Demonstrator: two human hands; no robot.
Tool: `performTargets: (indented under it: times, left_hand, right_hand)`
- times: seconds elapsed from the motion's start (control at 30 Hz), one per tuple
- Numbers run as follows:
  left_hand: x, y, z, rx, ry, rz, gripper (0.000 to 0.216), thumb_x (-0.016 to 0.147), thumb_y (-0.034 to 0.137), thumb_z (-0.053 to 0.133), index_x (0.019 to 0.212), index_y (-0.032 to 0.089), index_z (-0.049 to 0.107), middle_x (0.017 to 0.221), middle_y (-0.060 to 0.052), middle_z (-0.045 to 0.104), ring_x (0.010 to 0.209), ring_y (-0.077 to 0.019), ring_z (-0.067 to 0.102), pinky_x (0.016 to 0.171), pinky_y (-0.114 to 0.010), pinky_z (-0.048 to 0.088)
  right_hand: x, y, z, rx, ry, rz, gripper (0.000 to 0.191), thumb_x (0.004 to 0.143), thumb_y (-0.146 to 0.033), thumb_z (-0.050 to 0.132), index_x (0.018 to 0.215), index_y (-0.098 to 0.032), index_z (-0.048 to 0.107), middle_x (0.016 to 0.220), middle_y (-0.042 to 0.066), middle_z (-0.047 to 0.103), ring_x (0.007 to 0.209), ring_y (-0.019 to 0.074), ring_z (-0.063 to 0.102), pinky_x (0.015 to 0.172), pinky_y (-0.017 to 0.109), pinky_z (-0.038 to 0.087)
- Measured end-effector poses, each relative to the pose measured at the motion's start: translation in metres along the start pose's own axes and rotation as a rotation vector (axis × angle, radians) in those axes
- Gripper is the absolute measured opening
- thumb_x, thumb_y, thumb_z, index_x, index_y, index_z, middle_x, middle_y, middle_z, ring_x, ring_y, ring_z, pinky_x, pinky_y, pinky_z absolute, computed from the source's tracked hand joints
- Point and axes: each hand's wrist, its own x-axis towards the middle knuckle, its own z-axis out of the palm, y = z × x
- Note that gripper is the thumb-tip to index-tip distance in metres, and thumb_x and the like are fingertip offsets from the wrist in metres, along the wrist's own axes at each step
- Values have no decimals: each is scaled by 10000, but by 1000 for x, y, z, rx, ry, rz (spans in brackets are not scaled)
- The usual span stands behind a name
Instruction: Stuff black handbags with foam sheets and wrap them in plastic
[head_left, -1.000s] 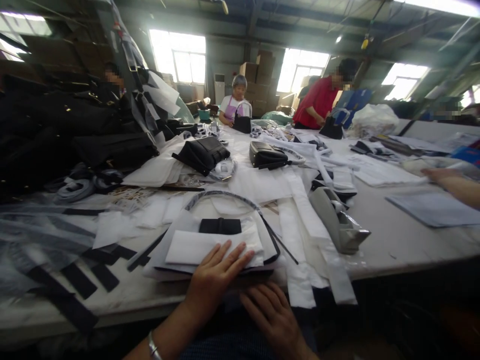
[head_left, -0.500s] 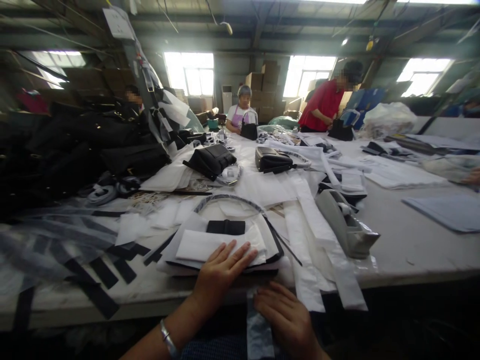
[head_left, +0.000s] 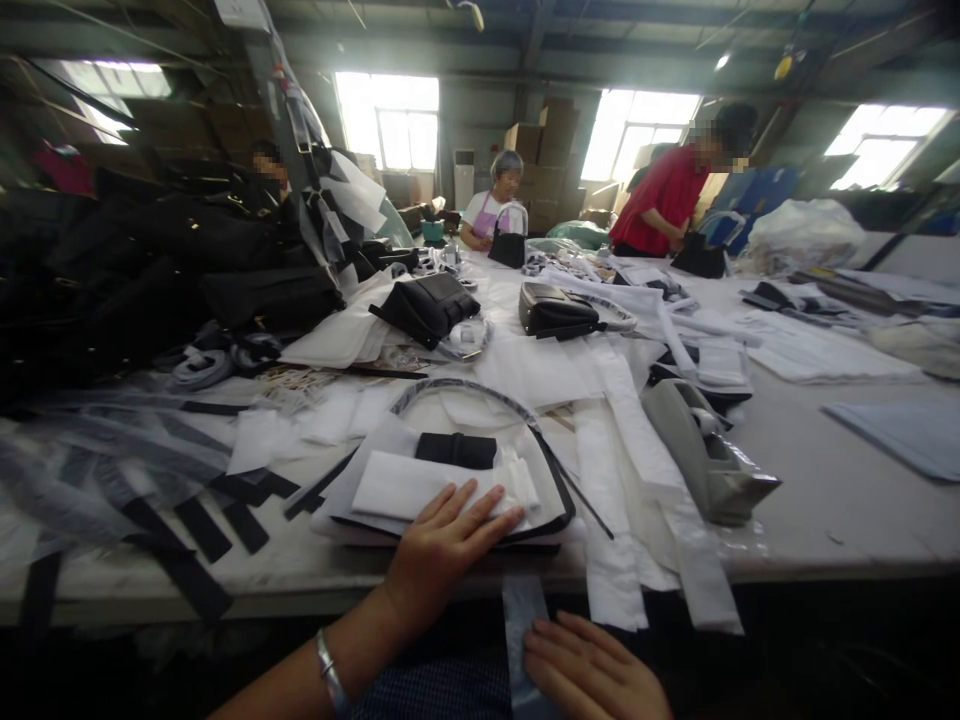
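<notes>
Currently the left hand [head_left: 442,545] lies open and flat on the white paper pad [head_left: 420,485] atop the black bag [head_left: 457,450], pinning both near the table [head_left: 825,510] edge, while the open right hand [head_left: 592,670] below that edge rests on a clear strip [head_left: 523,610].

Black handbag [head_left: 551,505], lying flat at the near edge of the table, mostly covered by white wrapping paper; only its dark rim and a black clasp tab [head_left: 456,449] show. A folded white paper sheet [head_left: 420,483] rests on top, pressed under the left hand [head_left: 442,548]. A wrapped handle [head_left: 465,388] arcs above the bag. Clear plastic strip [head_left: 523,615], narrow, hanging below the table edge, touched by the right hand [head_left: 592,670].
</notes>
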Motion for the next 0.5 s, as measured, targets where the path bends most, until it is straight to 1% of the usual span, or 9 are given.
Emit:
performTargets:
  times: [0.07,0.13,0.2,0.27,0.37,0.43,0.5]
  left_hand:
    - [0,0,0,4,-7,7,452,1041,221,374,1458,394,395,1440,61,545,1278,-203,561,1069,-389,469]
    - [-1,0,0,2,-21,11,462,1036,229,396,1468,394,378,1444,57,542,1283,-206,556,1072,-392,464]
    - [-2,0,1,-4,-37,16,474,1028,245,428,1474,393,367,1452,52,534,1289,-211,551,1073,-396,463]
    - [-3,0,2,-14,-38,17,478,1021,264,450,1475,388,369,1456,45,529,1290,-221,551,1072,-405,463]
    - [-3,0,4,-34,-18,6,447,1025,299,434,1463,383,397,1451,51,533,1275,-233,565,1063,-415,473]
    - [-2,0,5,-46,0,0,423,1031,316,411,1449,380,425,1440,61,543,1261,-234,577,1046,-414,490]
    - [-1,0,6,-61,23,-1,396,1035,321,392,1420,360,479,1432,60,552,1256,-237,581,1033,-416,503]
  right_hand:
    - [5,3,-7,29,0,14,349,1028,-201,361,1219,-149,649,1077,72,762,1044,208,712,956,344,572]
    - [11,8,-12,56,28,37,378,1027,-215,360,1310,-172,606,1084,72,761,1052,213,709,941,341,586]
    - [20,14,-18,69,38,48,395,1017,-197,381,1362,-188,572,1086,70,763,1047,212,712,939,336,590]
    - [34,20,-24,65,16,51,397,1002,-163,421,1370,-194,567,1090,71,763,1045,212,714,943,344,589]
    - [59,33,-32,22,-3,35,382,989,-130,448,1337,-192,591,1076,72,768,1042,207,715,952,356,578]
    - [73,43,-34,-25,-11,24,360,988,-119,449,1301,-187,612,1063,69,772,1055,199,710,980,360,558]
    - [83,54,-33,-76,-33,10,325,988,-120,457,1259,-171,630,1092,80,764,1111,209,683,1030,401,523]
